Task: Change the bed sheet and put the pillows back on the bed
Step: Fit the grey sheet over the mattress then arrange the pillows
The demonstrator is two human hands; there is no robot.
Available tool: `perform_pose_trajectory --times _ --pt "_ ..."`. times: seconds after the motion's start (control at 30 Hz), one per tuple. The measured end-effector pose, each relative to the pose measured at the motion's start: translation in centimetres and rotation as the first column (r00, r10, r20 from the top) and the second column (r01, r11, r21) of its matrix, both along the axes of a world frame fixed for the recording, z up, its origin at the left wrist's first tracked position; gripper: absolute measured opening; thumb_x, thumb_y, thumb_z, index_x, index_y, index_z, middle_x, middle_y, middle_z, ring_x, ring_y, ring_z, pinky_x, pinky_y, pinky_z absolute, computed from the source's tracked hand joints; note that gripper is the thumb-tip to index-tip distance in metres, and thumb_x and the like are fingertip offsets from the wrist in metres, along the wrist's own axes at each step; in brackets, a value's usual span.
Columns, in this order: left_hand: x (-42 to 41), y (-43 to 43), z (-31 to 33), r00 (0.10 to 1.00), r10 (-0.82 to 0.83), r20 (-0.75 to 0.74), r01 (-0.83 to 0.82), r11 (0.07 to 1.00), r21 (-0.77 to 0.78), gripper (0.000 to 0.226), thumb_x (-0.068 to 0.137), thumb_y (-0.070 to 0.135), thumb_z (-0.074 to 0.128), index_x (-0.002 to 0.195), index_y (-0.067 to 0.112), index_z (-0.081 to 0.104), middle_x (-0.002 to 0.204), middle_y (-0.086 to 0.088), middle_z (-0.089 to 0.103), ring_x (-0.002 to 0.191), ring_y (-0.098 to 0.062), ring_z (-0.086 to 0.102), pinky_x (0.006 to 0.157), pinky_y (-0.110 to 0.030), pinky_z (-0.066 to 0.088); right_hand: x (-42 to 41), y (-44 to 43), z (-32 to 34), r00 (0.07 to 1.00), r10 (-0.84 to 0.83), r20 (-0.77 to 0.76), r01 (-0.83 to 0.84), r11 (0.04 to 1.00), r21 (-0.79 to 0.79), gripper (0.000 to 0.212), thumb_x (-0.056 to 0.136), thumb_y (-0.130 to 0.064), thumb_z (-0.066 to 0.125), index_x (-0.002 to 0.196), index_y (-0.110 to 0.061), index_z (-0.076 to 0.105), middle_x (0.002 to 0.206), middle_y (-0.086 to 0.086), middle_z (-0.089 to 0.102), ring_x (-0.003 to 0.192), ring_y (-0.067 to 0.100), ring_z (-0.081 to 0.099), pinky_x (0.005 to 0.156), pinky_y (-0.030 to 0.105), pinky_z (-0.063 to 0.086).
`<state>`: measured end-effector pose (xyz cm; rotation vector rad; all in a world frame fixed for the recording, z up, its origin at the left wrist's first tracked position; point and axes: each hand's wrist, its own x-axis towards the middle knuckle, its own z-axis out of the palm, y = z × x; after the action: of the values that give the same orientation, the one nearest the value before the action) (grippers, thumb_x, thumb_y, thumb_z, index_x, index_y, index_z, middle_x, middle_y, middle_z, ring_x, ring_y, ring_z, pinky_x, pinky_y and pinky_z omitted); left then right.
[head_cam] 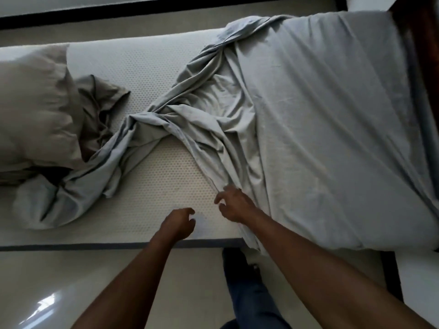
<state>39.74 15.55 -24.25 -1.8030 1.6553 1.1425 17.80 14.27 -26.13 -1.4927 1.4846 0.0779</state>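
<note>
A grey bed sheet covers the right half of the white dotted mattress and lies bunched and twisted across its middle toward the left. A grey pillow rests at the left end, partly on the crumpled cloth. My right hand hovers at the loose edge of the sheet near the front, fingers spread and slightly curled, holding nothing. My left hand hangs just above the bare mattress close to the front edge, fingers loosely curled and empty.
A shiny pale floor runs along the bed's near side, where my leg and dark shoe stand. A dark wooden headboard or frame borders the right end. A dark strip runs along the far side.
</note>
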Motion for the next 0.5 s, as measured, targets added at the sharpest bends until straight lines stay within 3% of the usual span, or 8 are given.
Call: perform_pose_trajectory --times 0.1,0.17,0.23,0.3,0.37,0.4,0.47,0.5 --pt "4.3 -1.0 -2.5 0.998 0.067 0.006 -0.067 0.998 0.014 0.048 0.102 0.034 0.054 0.147 0.018 0.049 0.144 -0.010 0.055 0.126 -0.023 0.056 0.105 -0.031 0.043 5.0 -3.8 -3.5 0.998 0.032 -0.054 -0.031 0.999 0.013 0.034 0.100 -0.022 0.054 0.131 -0.031 0.062 0.170 0.005 0.002 0.154 0.027 0.016 0.122 0.038 0.026" --pt "6.5 -1.2 -3.5 0.996 0.095 0.001 -0.095 0.995 0.014 0.050 0.103 0.033 0.054 0.149 0.016 0.046 0.144 -0.011 0.055 0.126 -0.024 0.056 0.103 -0.030 0.042 7.3 -5.4 -5.1 0.991 -0.016 -0.134 0.020 1.000 0.024 0.044 0.099 -0.020 0.050 0.143 -0.026 0.050 0.170 0.004 -0.003 0.154 0.029 0.013 0.123 0.043 0.024" --pt "8.8 -1.3 -4.0 0.987 0.162 -0.009 -0.162 0.987 -0.008 0.049 0.102 0.031 0.055 0.147 0.013 0.048 0.140 -0.012 0.058 0.123 -0.025 0.057 0.098 -0.026 0.042 9.7 -5.4 -6.8 0.977 -0.081 -0.197 0.074 0.996 -0.040 0.050 0.096 -0.016 0.049 0.145 -0.013 0.045 0.165 0.010 0.014 0.149 0.033 0.025 0.119 0.043 0.031" --pt "10.8 -1.1 -4.4 0.950 0.311 -0.037 -0.312 0.949 -0.042 0.051 0.100 0.041 0.058 0.142 0.014 0.053 0.134 -0.013 0.063 0.121 -0.026 0.060 0.094 -0.025 0.042 11.8 -3.6 -7.3 0.996 -0.006 -0.094 0.008 1.000 0.017 0.048 0.095 -0.017 0.054 0.141 -0.002 0.050 0.151 0.017 0.042 0.135 0.034 0.046 0.110 0.037 0.040" --pt "12.1 -1.5 -4.4 0.809 0.576 -0.120 -0.581 0.814 -0.012 0.068 0.089 0.064 0.061 0.139 0.018 0.055 0.130 -0.010 0.065 0.116 -0.027 0.062 0.098 -0.034 0.048 13.3 -0.3 -6.0 0.966 0.187 0.179 -0.230 0.937 0.261 0.034 0.091 -0.016 0.068 0.121 -0.002 0.069 0.126 0.014 0.067 0.117 0.031 0.063 0.096 0.030 0.048" --pt "12.4 -2.0 -4.1 0.675 0.715 -0.183 -0.721 0.691 0.041 0.078 0.081 0.074 0.062 0.137 0.020 0.056 0.126 -0.008 0.065 0.112 -0.027 0.063 0.097 -0.041 0.053 14.1 1.6 -4.8 0.919 0.252 0.302 -0.361 0.847 0.391 0.029 0.088 -0.018 0.074 0.113 -0.004 0.075 0.117 0.012 0.073 0.111 0.029 0.068 0.093 0.030 0.051" --pt "12.7 -3.1 -3.6 0.439 0.859 -0.263 -0.864 0.484 0.138 0.074 0.077 0.072 0.070 0.130 0.021 0.058 0.114 -0.004 0.067 0.101 -0.025 0.066 0.087 -0.045 0.058 15.0 5.1 -3.0 0.845 0.316 0.432 -0.514 0.704 0.490 0.033 0.081 -0.032 0.078 0.106 -0.011 0.080 0.110 0.006 0.076 0.106 0.025 0.070 0.098 0.036 0.055" --pt "12.9 -3.5 -3.6 0.359 0.889 -0.285 -0.897 0.413 0.157 0.066 0.081 0.061 0.075 0.129 0.019 0.059 0.110 -0.005 0.068 0.097 -0.025 0.067 0.080 -0.043 0.060 15.1 6.5 -2.8 0.835 0.335 0.436 -0.531 0.699 0.480 0.038 0.076 -0.041 0.078 0.102 -0.014 0.081 0.108 0.003 0.077 0.104 0.021 0.070 0.099 0.039 0.055"
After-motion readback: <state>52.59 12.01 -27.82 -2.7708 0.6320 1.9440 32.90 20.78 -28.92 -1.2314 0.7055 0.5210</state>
